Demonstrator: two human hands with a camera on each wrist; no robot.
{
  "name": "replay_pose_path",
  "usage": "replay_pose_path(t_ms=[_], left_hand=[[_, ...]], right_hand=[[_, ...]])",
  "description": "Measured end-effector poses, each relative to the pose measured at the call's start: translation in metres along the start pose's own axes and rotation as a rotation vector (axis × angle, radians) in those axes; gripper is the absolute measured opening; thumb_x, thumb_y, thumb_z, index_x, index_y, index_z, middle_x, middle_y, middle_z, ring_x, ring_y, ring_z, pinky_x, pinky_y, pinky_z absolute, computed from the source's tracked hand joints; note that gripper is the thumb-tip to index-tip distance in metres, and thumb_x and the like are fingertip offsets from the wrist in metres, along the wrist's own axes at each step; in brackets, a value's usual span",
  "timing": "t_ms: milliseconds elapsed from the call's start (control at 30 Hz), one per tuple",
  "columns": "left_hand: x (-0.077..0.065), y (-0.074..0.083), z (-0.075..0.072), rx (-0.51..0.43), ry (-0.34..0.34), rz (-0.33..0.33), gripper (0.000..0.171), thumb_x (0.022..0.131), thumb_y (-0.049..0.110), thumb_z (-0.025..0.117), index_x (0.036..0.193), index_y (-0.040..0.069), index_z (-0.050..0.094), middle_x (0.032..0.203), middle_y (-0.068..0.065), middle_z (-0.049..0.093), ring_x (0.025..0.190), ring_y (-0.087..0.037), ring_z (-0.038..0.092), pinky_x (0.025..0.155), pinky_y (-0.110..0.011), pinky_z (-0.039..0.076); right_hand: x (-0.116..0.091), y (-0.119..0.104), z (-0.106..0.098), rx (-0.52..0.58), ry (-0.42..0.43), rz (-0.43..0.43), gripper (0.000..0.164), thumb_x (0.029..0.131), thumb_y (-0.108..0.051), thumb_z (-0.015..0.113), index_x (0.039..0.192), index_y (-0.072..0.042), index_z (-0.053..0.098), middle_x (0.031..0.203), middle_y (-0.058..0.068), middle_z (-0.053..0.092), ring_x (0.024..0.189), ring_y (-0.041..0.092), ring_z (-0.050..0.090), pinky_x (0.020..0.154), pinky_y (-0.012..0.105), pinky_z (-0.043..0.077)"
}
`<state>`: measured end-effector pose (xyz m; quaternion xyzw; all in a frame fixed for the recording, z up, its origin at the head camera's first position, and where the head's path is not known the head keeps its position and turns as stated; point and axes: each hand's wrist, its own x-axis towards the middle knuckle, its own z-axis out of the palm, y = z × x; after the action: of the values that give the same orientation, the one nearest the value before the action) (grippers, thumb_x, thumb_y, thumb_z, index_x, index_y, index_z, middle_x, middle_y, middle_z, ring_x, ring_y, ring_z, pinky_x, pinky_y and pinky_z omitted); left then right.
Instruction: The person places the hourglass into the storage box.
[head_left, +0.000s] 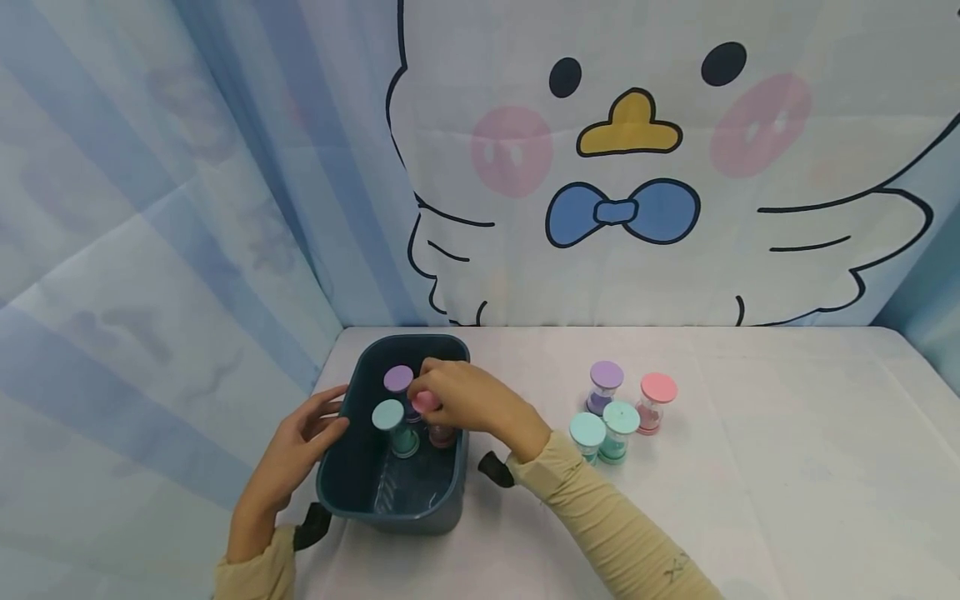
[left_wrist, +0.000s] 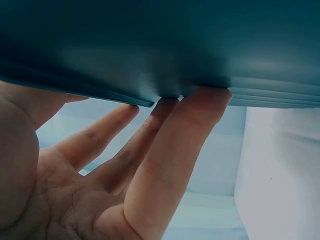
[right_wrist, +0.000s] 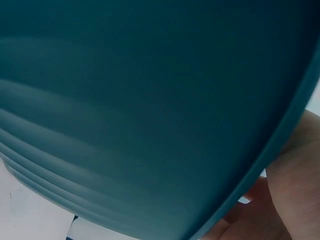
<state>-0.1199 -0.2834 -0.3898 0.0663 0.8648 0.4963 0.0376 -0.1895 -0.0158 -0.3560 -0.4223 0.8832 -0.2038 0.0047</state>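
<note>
So the right hand (head_left: 467,398) had its thumb and fingers pinched on the cap of a pink sand timer (head_left: 426,402) inside the dark teal bin (head_left: 405,523), left of centre in the frame's lower half. Left hand (head_left: 295,448) was loosely spread, fingers fairly straight against the bin's outer side, not wrapped round anything. A mint sand timer (head_left: 394,424) and a purple sand timer (head_left: 398,379) were close by, so imo the trick was moving the pink one straight up or down without clipping them. Light left-hand pressure would've steadied the bin.
</note>
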Motion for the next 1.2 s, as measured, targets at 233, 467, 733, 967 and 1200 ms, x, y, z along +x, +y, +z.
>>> replay_pose_path(t_ms=[233, 467, 733, 967, 1200], left_hand=[[0.0011, -0.0034, 0.0009, 0.011, 0.003, -0.004, 0.057, 0.103, 0.032, 0.055, 0.153, 0.014, 0.036, 0.148, -0.018, 0.046, 0.132, -0.039, 0.049, 0.104, -0.059, 0.042], [0.0018, -0.0014, 0.0, 0.001, -0.004, -0.03, 0.057, 0.103, 0.033, 0.055, 0.153, 0.015, 0.037, 0.147, -0.019, 0.047, 0.131, -0.038, 0.05, 0.098, -0.053, 0.048], [0.0015, -0.0026, 0.0002, 0.016, 0.001, -0.022, 0.056, 0.103, 0.033, 0.055, 0.153, 0.016, 0.037, 0.145, -0.017, 0.049, 0.129, -0.037, 0.051, 0.098, -0.053, 0.048], [0.0025, -0.0041, 0.0006, -0.001, -0.004, -0.04, 0.057, 0.103, 0.035, 0.055, 0.153, 0.015, 0.037, 0.145, -0.018, 0.049, 0.13, -0.037, 0.051, 0.099, -0.053, 0.047], [0.0023, -0.0051, 0.0011, 0.001, -0.003, -0.037, 0.057, 0.103, 0.035, 0.055, 0.153, 0.015, 0.037, 0.145, -0.017, 0.049, 0.13, -0.038, 0.051, 0.098, -0.052, 0.048]], right_hand=[[0.0017, -0.0015, 0.0034, -0.026, -0.03, 0.021, 0.02, 0.088, -0.014, 0.074, 0.108, -0.015, 0.077, 0.105, 0.003, 0.068, 0.091, 0.013, 0.06, 0.087, 0.026, 0.053], [0.0037, -0.0033, 0.0066, -0.077, -0.046, 0.021, 0.019, 0.086, -0.016, 0.076, 0.105, -0.017, 0.078, 0.104, 0.001, 0.068, 0.093, 0.012, 0.059, 0.086, 0.026, 0.053], [0.0042, -0.0055, 0.0073, -0.121, -0.06, 0.026, 0.019, 0.085, -0.018, 0.078, 0.103, -0.018, 0.078, 0.103, 0.001, 0.068, 0.093, 0.013, 0.06, 0.084, 0.026, 0.054], [0.0035, -0.0071, 0.0073, -0.148, -0.063, 0.027, 0.018, 0.084, -0.02, 0.079, 0.102, -0.019, 0.078, 0.098, -0.001, 0.067, 0.09, 0.012, 0.061, 0.082, 0.025, 0.054], [0.0025, -0.0071, 0.0041, -0.135, -0.067, 0.012, 0.021, 0.088, -0.021, 0.077, 0.108, -0.017, 0.077, 0.103, -0.001, 0.068, 0.092, 0.011, 0.06, 0.083, 0.025, 0.054]])
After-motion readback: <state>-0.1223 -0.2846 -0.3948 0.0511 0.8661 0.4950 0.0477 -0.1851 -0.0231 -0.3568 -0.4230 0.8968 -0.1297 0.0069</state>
